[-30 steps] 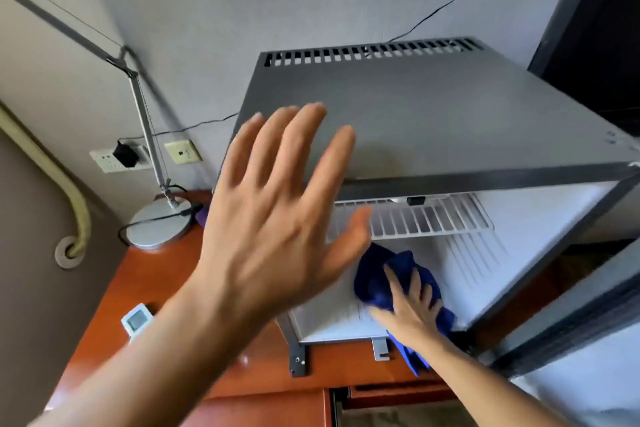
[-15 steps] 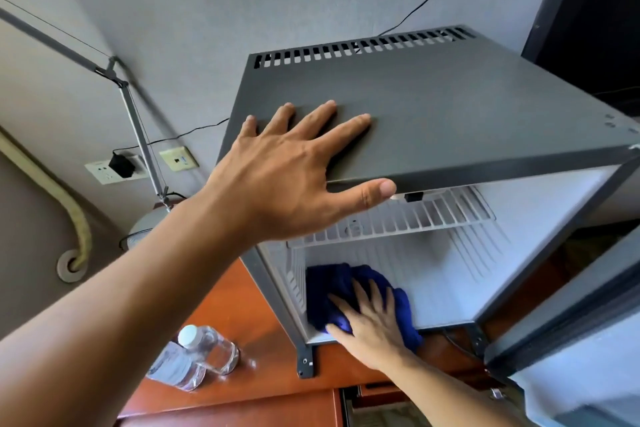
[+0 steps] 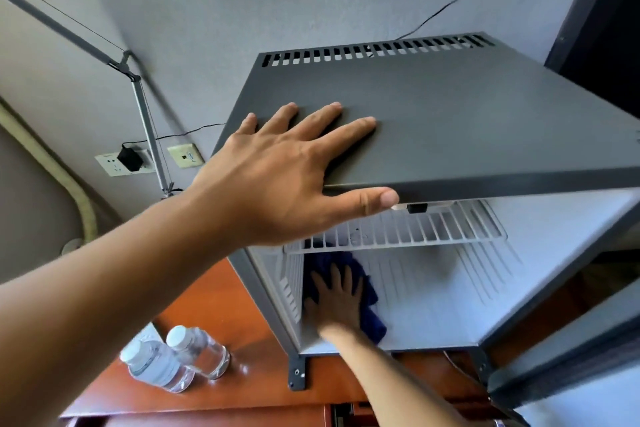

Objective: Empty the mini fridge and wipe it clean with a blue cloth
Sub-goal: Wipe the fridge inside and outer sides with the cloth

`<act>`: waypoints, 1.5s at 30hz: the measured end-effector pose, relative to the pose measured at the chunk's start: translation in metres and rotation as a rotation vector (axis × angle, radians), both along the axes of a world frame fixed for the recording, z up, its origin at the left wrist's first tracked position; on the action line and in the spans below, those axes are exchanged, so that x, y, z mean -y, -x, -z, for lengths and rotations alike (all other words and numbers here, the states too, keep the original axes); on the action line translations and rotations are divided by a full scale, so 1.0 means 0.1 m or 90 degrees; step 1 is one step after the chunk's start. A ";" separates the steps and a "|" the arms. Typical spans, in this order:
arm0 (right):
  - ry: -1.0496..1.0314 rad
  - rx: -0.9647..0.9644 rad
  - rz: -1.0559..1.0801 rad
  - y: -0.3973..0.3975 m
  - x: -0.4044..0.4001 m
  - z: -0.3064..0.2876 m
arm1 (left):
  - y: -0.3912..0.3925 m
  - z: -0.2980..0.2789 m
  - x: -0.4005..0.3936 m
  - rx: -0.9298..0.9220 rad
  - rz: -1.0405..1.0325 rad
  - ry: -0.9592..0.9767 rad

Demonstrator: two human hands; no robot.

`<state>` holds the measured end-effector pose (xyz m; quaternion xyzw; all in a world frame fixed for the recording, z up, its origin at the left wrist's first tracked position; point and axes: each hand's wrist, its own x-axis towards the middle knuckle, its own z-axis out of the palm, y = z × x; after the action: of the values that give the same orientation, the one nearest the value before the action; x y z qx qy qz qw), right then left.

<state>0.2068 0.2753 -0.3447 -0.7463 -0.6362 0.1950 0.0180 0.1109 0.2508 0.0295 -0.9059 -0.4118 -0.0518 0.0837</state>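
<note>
The mini fridge [image 3: 450, 121] is steadied by the flat left hand [image 3: 277, 180] at frame centre while the blue cloth [image 3: 346, 288] is pressed to its lower-left floor by the spread right hand [image 3: 337, 302]; the unwiped right side is judged next.

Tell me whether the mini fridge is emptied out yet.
Apparently empty: the mini fridge shows only a bare wire shelf, plus the right hand pressing the blue cloth.
</note>
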 end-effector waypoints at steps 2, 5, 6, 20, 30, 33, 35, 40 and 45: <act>-0.070 -0.026 -0.087 0.04 0.35 0.06 | -0.01 -0.01 0.02 -0.014 0.000 0.013; -0.101 -0.025 -0.114 -0.48 0.88 0.21 | 0.01 -0.04 0.02 -0.008 0.006 0.006; -0.110 -0.009 -0.057 -0.76 0.96 0.29 | 0.01 -0.04 0.02 -0.010 0.007 0.001; -0.203 -1.108 0.391 0.17 -0.15 -1.10 | 0.01 0.00 0.02 -0.003 0.001 -0.006; -0.154 -0.954 0.472 0.68 0.41 -0.78 | -0.01 -0.02 0.04 -0.008 -0.003 0.003; -0.173 -0.996 0.444 0.83 0.87 -0.89 | -0.01 -0.03 0.03 -0.009 -0.002 0.003; -0.202 -1.033 0.391 0.77 0.72 -1.02 | -0.01 -0.03 0.02 -0.010 -0.003 0.018; -0.217 -0.989 0.356 0.48 -0.14 -1.23 | -0.01 -0.06 0.01 -0.016 -0.008 0.055; -0.074 -0.750 0.341 0.48 0.39 -1.08 | 0.02 -0.19 -0.02 0.046 -0.015 0.193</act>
<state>0.1586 0.2360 -0.2369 -0.6447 -0.3213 0.5260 0.4521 0.1085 0.2528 0.0481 -0.9007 -0.4286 -0.0204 -0.0685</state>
